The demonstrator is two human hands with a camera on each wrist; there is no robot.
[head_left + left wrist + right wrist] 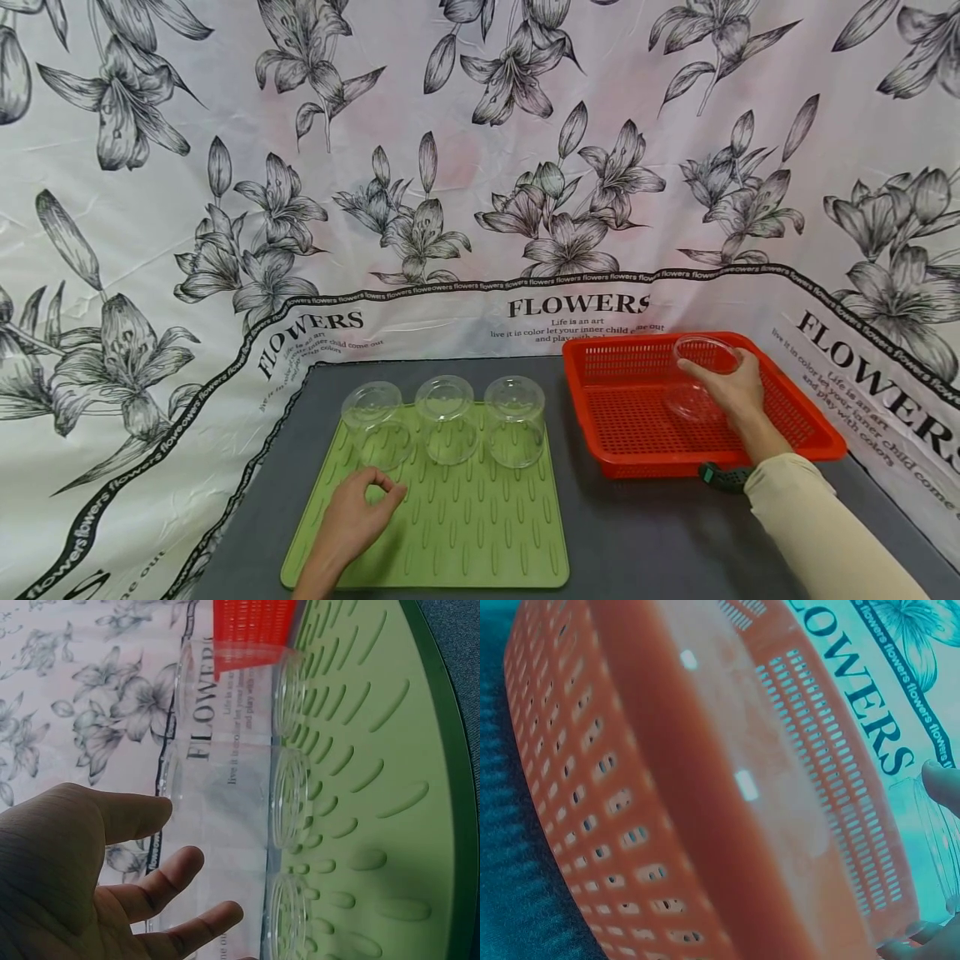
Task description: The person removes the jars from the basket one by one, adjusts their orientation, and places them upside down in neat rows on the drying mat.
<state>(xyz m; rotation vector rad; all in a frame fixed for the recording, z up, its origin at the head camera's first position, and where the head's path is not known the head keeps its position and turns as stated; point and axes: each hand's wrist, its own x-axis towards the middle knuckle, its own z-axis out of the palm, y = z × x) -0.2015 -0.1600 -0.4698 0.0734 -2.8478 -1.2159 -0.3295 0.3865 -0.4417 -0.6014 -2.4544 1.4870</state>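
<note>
My right hand (733, 390) grips a clear plastic jar (690, 404) between thumb and fingers, inside or just above the red basket (622, 458); whether the jar touches the basket floor I cannot tell. In the right wrist view, fingertips (943, 784) and part of the jar (922, 840) show at the right edge. Three similar clear jars, left (375, 429), middle (446, 421) and right (515, 425), stand in a row along the back of the green mat (480, 542). Near the left one, my left hand (352, 521) hovers over the mat with loosely bent fingers, holding nothing.
The mat and basket lie side by side on a dark grey table (600, 542). White flower-printed cloth (450, 325) hangs behind and along both sides. A dark band (723, 477) shows at the right wrist, by the basket's front edge.
</note>
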